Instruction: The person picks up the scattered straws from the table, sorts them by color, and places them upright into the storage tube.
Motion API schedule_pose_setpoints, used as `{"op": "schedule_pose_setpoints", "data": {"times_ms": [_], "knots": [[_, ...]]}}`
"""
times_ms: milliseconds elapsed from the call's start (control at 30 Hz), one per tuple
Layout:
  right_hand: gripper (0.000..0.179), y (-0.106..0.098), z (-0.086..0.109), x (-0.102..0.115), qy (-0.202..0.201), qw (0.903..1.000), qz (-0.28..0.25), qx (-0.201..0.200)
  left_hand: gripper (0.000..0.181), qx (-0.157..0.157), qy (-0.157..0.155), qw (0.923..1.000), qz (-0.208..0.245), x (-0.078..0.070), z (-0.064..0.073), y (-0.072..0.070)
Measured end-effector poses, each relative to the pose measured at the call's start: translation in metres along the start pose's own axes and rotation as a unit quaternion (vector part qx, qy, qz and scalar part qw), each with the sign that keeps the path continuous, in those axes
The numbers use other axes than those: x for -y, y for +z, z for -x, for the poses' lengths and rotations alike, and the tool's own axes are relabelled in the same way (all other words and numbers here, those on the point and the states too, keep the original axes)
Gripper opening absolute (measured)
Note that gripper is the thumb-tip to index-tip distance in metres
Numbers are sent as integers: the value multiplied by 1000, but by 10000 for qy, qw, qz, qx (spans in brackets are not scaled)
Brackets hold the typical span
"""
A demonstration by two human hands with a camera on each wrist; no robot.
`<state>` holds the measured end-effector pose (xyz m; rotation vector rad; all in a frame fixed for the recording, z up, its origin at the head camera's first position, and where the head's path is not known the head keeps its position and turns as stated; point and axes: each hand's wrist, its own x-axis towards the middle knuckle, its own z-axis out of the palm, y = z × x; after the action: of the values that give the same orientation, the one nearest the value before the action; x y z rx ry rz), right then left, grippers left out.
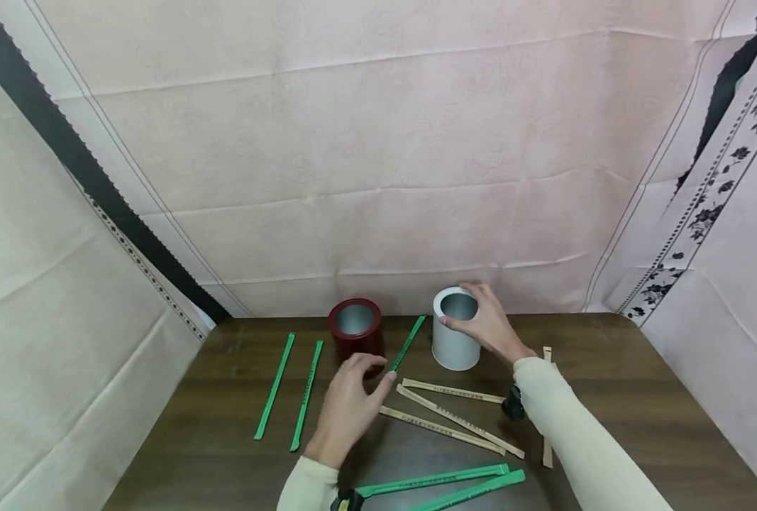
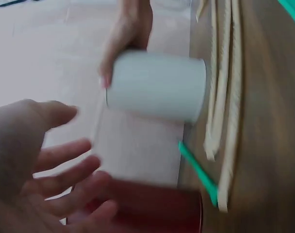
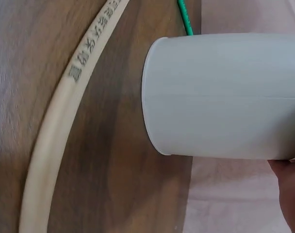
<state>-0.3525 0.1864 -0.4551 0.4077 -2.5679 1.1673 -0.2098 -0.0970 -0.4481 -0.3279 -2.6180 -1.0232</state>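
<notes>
My right hand (image 1: 489, 325) grips a white cylindrical canister (image 1: 456, 349) at its rim, thumb on the near side and fingers on the far side. The canister's open top faces up, and it stands near the table's back edge. My left hand (image 1: 350, 403) is in front of a dark red canister (image 1: 345, 346), its fingers spread and loosely bent with nothing between them. In the left wrist view the fingers overlap the red canister (image 2: 152, 206); I cannot tell whether they touch it. A slim green stick (image 1: 410, 341) lies between the two canisters.
Several tan sticks with printed lettering (image 1: 442, 429) lie across the middle of the brown table (image 1: 608, 397), with another (image 1: 547, 451) at the right. Two green sticks (image 1: 274, 387) lie at the left, two more (image 1: 432, 480) at the front. Pale cloth (image 1: 378, 156) hangs behind.
</notes>
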Motion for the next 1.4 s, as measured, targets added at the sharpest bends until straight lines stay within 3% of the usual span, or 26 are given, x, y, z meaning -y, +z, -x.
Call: {"op": "schedule_pose_setpoints", "data": {"times_ms": [100,233,433,567,767,900,1167,1300,1400], "knots": [[94,2,-1,1,-36,10000,-25,31,24,843,148,9959,279,-5,-16,11],[94,4,-2,3,-56,9997,-74,221,18,1837,230,9820,364,-4,-40,36],[91,11,-2,3,-293,9989,-14,379,13,2832,518,9576,91,4,-64,74],[89,15,-4,6,-454,9984,-100,310,10,3270,856,9411,-110,5,-72,89],[90,20,-9,12,-447,9980,-81,429,3,3424,1103,9318,-475,1,-73,102],[91,23,-8,15,-330,9981,-125,510,10,3464,1114,9288,-704,1,-71,105],[93,19,-9,13,-360,9974,-31,620,18,3154,1469,9279,-1343,3,-71,100],[89,5,-7,5,-340,9988,49,354,15,3058,1986,9164,-1652,-10,-79,100],[89,0,-6,0,-301,9990,111,325,7,3055,2356,9055,-1764,-18,-79,91]]}}
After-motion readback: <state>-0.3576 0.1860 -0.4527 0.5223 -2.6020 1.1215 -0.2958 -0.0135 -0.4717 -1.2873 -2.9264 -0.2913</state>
